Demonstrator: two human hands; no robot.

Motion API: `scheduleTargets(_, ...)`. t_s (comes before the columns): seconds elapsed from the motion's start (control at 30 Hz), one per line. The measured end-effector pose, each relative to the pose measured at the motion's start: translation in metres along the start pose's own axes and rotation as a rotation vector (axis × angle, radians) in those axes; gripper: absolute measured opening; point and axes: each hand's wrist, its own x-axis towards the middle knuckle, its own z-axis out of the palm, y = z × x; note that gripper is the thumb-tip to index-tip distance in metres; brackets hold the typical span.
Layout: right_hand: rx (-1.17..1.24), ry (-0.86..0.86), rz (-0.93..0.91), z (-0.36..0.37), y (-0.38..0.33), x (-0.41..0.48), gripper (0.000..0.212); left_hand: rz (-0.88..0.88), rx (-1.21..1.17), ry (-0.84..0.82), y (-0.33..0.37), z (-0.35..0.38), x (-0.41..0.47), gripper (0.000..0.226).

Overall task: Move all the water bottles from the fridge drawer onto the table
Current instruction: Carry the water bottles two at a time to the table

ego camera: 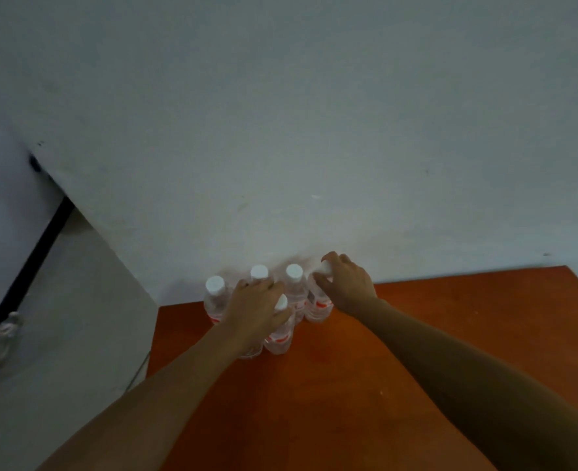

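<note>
Several clear water bottles with white caps and red labels stand upright in a tight cluster at the far left corner of the orange-brown table (416,334). My left hand (257,309) holds the neck of the front bottle (281,331), whose cap shows beside my fingers. My right hand (347,283) grips the top of the rightmost bottle (318,309) in the back row. Another back-row bottle (294,283) stands between my hands. At the left end of the cluster stands a bottle (214,295) that neither hand touches.
A white wall (314,130) rises directly behind the table. Left of the table is a pale grey surface (77,317) with a black edge strip (26,273) and a small blurred clear object (5,334) on it. A cable hangs near the table's left edge.
</note>
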Motion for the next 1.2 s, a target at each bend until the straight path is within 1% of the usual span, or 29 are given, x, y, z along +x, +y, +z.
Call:
scheduleTargets(0.07, 0.010, -0.021, 0.026, 0.000, 0.002, -0.006, 0.036, 0.003, -0.017, 0.003, 0.001, -0.001, -0.002, 0.039)
scheduleTargets(0.23, 0.048, -0.088, 0.079, -0.018, 0.010, -0.029, 0.055, 0.054, 0.033, 0.050, 0.013, -0.018, -0.004, 0.038)
scheduleTargets(0.37, 0.021, -0.055, 0.115, -0.046, 0.025, -0.068, 0.050, 0.147, 0.102, 0.131, 0.045, -0.043, -0.007, 0.029)
scheduleTargets(0.53, -0.057, 0.012, 0.109, -0.100, 0.069, -0.143, 0.039, 0.246, 0.067, 0.143, 0.120, -0.062, -0.015, 0.021)
scheduleTargets(0.6, -0.079, 0.054, 0.149, -0.124, 0.097, -0.185, 0.040, 0.286, 0.047, 0.117, 0.164, -0.065, -0.018, 0.021)
scheduleTargets(0.67, -0.096, 0.116, 0.232, -0.152, 0.133, -0.243, 0.038, 0.384, 0.046, 0.091, 0.225, -0.062, -0.026, 0.022)
scheduleTargets(0.77, -0.128, 0.189, 0.327, -0.183, 0.173, -0.315, 0.036, 0.466, 0.051, 0.093, 0.297, -0.052, -0.036, 0.021)
scheduleTargets(0.83, -0.136, 0.224, 0.431, -0.211, 0.209, -0.390, 0.036, 0.573, 0.031, 0.085, 0.370, -0.041, -0.054, 0.019)
scheduleTargets(1.0, -0.182, 0.350, 0.740, -0.267, 0.278, -0.579, 0.032, 0.855, -0.069, 0.008, 0.548, -0.008, -0.107, 0.012)
scheduleTargets(1.2, -0.209, 0.471, 1.031, -0.325, 0.341, -0.766, 0.036, 1.121, -0.133, -0.056, 0.735, 0.013, -0.160, 0.012)
